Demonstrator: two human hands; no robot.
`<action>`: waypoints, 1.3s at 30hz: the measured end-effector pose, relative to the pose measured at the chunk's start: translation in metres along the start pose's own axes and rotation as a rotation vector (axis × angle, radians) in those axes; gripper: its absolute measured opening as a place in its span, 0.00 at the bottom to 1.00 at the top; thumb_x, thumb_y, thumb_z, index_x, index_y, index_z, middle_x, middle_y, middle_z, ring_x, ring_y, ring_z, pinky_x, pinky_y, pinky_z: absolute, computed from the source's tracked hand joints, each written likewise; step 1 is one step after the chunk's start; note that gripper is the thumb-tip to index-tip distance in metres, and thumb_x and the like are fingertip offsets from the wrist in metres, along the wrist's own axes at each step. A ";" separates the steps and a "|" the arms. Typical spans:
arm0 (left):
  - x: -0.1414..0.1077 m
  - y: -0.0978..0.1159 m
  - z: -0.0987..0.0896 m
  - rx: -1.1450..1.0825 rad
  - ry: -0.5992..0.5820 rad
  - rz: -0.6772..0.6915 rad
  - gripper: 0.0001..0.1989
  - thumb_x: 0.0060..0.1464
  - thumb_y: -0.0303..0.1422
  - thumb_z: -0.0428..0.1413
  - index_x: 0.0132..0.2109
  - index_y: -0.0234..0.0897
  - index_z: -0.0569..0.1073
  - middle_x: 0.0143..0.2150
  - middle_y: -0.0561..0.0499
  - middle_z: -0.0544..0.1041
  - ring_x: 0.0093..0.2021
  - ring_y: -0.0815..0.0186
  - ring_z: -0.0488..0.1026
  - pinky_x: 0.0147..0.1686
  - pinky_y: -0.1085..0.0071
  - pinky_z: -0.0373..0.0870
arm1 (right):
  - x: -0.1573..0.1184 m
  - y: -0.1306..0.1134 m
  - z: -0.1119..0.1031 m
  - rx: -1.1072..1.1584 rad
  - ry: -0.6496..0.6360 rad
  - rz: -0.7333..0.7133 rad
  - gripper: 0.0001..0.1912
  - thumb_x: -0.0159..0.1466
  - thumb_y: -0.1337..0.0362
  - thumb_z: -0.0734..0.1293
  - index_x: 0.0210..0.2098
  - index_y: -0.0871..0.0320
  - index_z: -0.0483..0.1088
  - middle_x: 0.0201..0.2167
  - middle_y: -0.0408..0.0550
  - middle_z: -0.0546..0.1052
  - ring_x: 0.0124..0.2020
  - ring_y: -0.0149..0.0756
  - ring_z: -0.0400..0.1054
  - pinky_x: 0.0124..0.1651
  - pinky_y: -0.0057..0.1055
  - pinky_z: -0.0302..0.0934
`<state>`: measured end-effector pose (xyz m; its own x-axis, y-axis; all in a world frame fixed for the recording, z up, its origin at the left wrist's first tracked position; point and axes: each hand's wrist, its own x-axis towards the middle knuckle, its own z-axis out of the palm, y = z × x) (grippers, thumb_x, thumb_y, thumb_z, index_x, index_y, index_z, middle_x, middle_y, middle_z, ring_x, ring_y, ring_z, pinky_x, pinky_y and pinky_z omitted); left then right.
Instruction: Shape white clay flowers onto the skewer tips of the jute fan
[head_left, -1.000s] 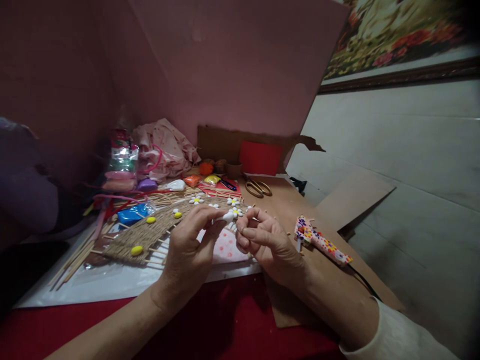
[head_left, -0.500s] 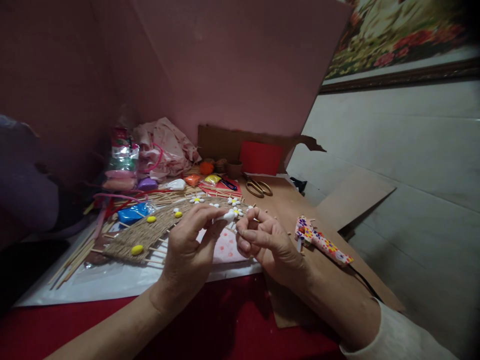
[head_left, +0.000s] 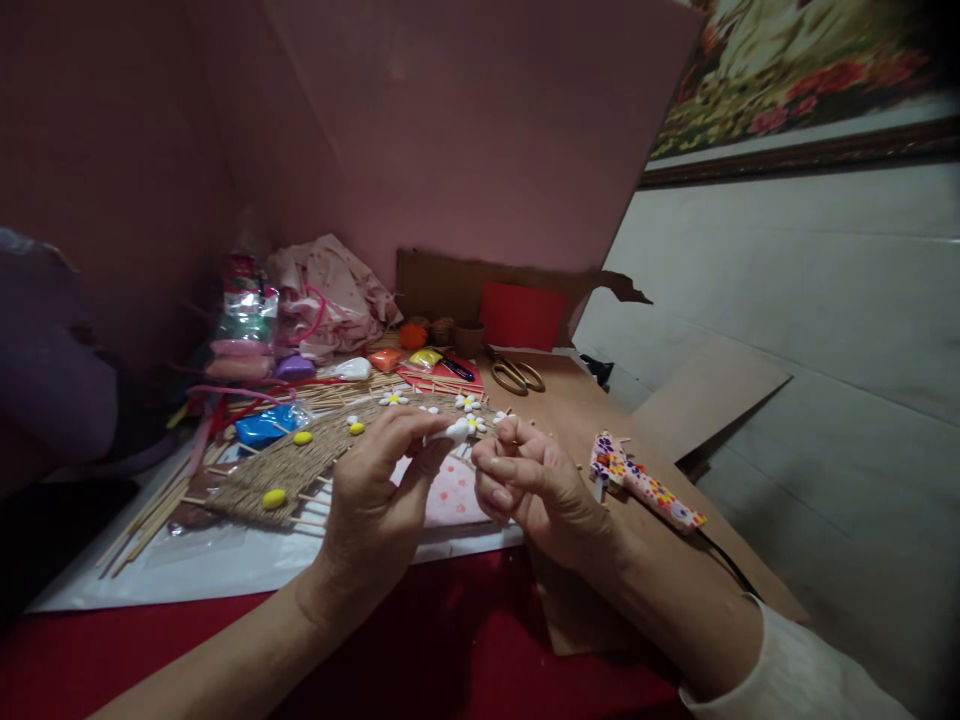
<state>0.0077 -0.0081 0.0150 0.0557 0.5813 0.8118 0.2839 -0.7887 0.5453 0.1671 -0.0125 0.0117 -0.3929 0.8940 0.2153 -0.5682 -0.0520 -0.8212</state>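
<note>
Between thumb and forefinger, my left hand (head_left: 386,480) pinches a small lump of white clay (head_left: 454,432). My right hand (head_left: 529,480) is just right of it, its fingers curled and thumb against the fingertips; what they hold, if anything, is too small to make out. Behind and below both hands lies a curved fan-like piece wound with brown twine (head_left: 259,485), with thin sticks poking out. White petals with yellow centres and plain yellow ovals (head_left: 274,498) sit on it. A white pad with pink spots (head_left: 454,492) shows under the hands.
A flowered glue gun (head_left: 649,487) lies on brown cardboard (head_left: 592,420) at right, its cord trailing forward. Gold-handled scissors (head_left: 517,376) rest farther back. Clay packets, including a blue one (head_left: 270,426), loose sticks (head_left: 150,520) and crumpled pink cloth (head_left: 337,290) occupy the left and back.
The fingers of my right hand have shifted very slightly. My left hand keeps its pinch on the white clay in nearly the same place.
</note>
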 end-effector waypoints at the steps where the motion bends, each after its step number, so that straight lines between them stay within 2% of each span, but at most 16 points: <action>1: 0.000 0.000 0.000 0.001 0.001 0.006 0.07 0.53 0.24 0.55 0.39 0.39 0.72 0.35 0.51 0.73 0.35 0.68 0.70 0.32 0.71 0.68 | 0.000 0.000 0.000 0.010 -0.004 0.005 0.15 0.54 0.70 0.69 0.31 0.56 0.56 0.26 0.37 0.68 0.19 0.22 0.60 0.22 0.22 0.54; 9: -0.001 0.000 0.002 -0.028 -0.031 -0.009 0.07 0.53 0.24 0.55 0.39 0.39 0.73 0.34 0.51 0.72 0.34 0.67 0.69 0.31 0.69 0.68 | 0.002 0.001 -0.003 0.019 -0.026 -0.009 0.16 0.55 0.69 0.70 0.30 0.56 0.56 0.26 0.37 0.69 0.19 0.22 0.62 0.21 0.21 0.57; 15: -0.002 -0.001 0.002 -0.032 -0.061 -0.014 0.07 0.53 0.24 0.54 0.39 0.38 0.73 0.34 0.50 0.73 0.34 0.68 0.70 0.31 0.71 0.69 | 0.002 0.003 -0.003 -0.070 0.024 -0.075 0.15 0.54 0.69 0.71 0.29 0.56 0.58 0.24 0.37 0.71 0.18 0.23 0.64 0.20 0.20 0.57; 18: -0.003 0.001 0.002 0.044 -0.040 0.085 0.09 0.54 0.22 0.54 0.41 0.37 0.72 0.36 0.49 0.73 0.37 0.67 0.71 0.34 0.71 0.70 | 0.002 0.004 -0.003 -0.086 0.052 -0.093 0.13 0.54 0.69 0.71 0.29 0.57 0.60 0.22 0.37 0.71 0.19 0.23 0.64 0.21 0.20 0.57; 20: -0.003 0.003 0.002 0.106 -0.101 0.212 0.11 0.54 0.20 0.52 0.42 0.37 0.72 0.37 0.49 0.72 0.38 0.68 0.71 0.35 0.72 0.70 | 0.002 0.005 -0.004 -0.082 0.074 -0.093 0.14 0.54 0.68 0.72 0.28 0.58 0.60 0.21 0.37 0.71 0.18 0.23 0.64 0.21 0.20 0.58; 22: -0.002 0.003 0.001 0.128 -0.165 0.264 0.12 0.54 0.19 0.52 0.42 0.37 0.72 0.37 0.49 0.72 0.37 0.69 0.71 0.35 0.73 0.69 | 0.003 0.006 -0.004 -0.078 0.096 -0.081 0.15 0.52 0.67 0.73 0.28 0.58 0.60 0.21 0.37 0.71 0.17 0.23 0.63 0.20 0.20 0.58; 23: -0.002 0.002 0.001 0.119 -0.155 0.242 0.11 0.54 0.19 0.52 0.42 0.37 0.72 0.37 0.49 0.72 0.37 0.69 0.71 0.35 0.73 0.69 | 0.003 0.006 -0.005 -0.079 0.106 -0.074 0.15 0.52 0.67 0.73 0.28 0.58 0.60 0.21 0.37 0.71 0.17 0.23 0.64 0.20 0.20 0.58; 26: -0.001 -0.002 0.000 0.058 0.000 0.078 0.12 0.53 0.20 0.54 0.44 0.36 0.71 0.39 0.49 0.72 0.37 0.69 0.70 0.35 0.73 0.69 | 0.004 0.007 -0.005 -0.079 0.143 -0.068 0.15 0.52 0.68 0.73 0.30 0.57 0.61 0.21 0.37 0.71 0.18 0.23 0.65 0.19 0.18 0.58; 28: -0.002 -0.005 0.000 0.022 0.036 0.024 0.12 0.54 0.20 0.53 0.44 0.37 0.71 0.40 0.49 0.71 0.37 0.69 0.70 0.35 0.72 0.69 | 0.005 0.007 -0.006 -0.069 0.170 -0.069 0.16 0.51 0.68 0.74 0.31 0.57 0.61 0.22 0.37 0.72 0.18 0.24 0.67 0.18 0.18 0.58; 29: -0.002 -0.005 0.001 0.020 0.005 0.040 0.12 0.54 0.20 0.53 0.44 0.37 0.71 0.40 0.49 0.71 0.37 0.69 0.70 0.36 0.72 0.69 | 0.005 0.007 -0.006 -0.065 0.181 -0.066 0.16 0.50 0.68 0.74 0.31 0.57 0.62 0.22 0.37 0.72 0.18 0.24 0.67 0.18 0.18 0.58; 33: -0.002 -0.003 0.002 0.040 -0.236 0.173 0.12 0.53 0.19 0.52 0.42 0.37 0.74 0.36 0.49 0.71 0.37 0.69 0.69 0.35 0.74 0.67 | 0.005 0.008 -0.010 -0.059 0.193 -0.048 0.15 0.50 0.68 0.74 0.31 0.58 0.64 0.21 0.38 0.73 0.18 0.25 0.68 0.17 0.18 0.60; 35: 0.000 -0.002 0.000 -0.025 -0.201 0.042 0.10 0.53 0.22 0.54 0.40 0.37 0.74 0.35 0.50 0.71 0.34 0.70 0.69 0.33 0.74 0.66 | 0.006 0.008 -0.010 -0.069 0.198 -0.044 0.13 0.51 0.67 0.73 0.30 0.59 0.65 0.22 0.40 0.74 0.19 0.26 0.68 0.17 0.18 0.60; 37: 0.003 -0.003 -0.001 -0.186 -0.116 -0.236 0.06 0.53 0.27 0.55 0.39 0.36 0.74 0.32 0.52 0.71 0.30 0.71 0.68 0.31 0.75 0.65 | 0.006 0.008 -0.010 -0.072 0.208 -0.048 0.10 0.52 0.67 0.72 0.30 0.60 0.67 0.25 0.43 0.75 0.21 0.26 0.69 0.18 0.18 0.60; 39: 0.004 -0.007 -0.001 -0.422 -0.135 -0.523 0.05 0.53 0.31 0.56 0.38 0.36 0.73 0.27 0.54 0.70 0.26 0.73 0.65 0.27 0.76 0.64 | 0.006 0.007 -0.009 -0.049 0.216 -0.046 0.08 0.54 0.66 0.70 0.32 0.61 0.69 0.28 0.44 0.75 0.22 0.24 0.67 0.18 0.18 0.60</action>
<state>0.0054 -0.0005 0.0152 0.1400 0.9051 0.4014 -0.0900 -0.3921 0.9155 0.1673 -0.0029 0.0020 -0.2004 0.9697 0.1397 -0.5440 0.0084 -0.8390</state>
